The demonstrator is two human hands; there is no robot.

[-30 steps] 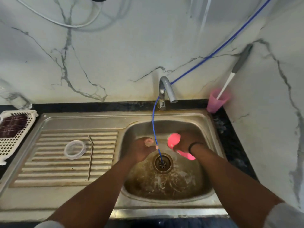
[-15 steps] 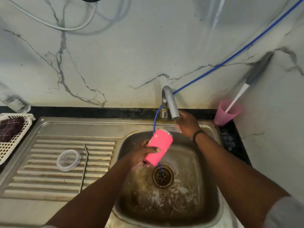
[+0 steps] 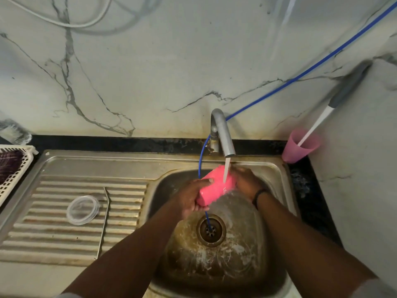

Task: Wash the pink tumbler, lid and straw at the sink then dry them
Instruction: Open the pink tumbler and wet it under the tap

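The pink tumbler (image 3: pixel 214 187) lies tilted under the tap (image 3: pixel 223 134), and a thin stream of water lands on its side. My left hand (image 3: pixel 192 196) grips its lower end. My right hand (image 3: pixel 246 182) is pressed against its upper end. Both are over the steel sink bowl (image 3: pixel 272 175). The clear round lid (image 3: pixel 82 209) lies flat on the ribbed drainboard (image 3: pixel 53 233), to the left of the bowl. The bent metal straw (image 3: pixel 104 220) lies beside the lid, on its right.
A blue tube (image 3: pixel 300 75) runs from the wall down into the drain (image 3: pixel 211 230). A pink cup (image 3: pixel 299 147) with a white-handled brush stands at the back right corner. A white basket (image 3: pixel 12 168) sits at the left edge.
Water now runs from the tap. My right hand has come down from the tap onto the tumbler. The tumbler has moved up and right, under the stream.
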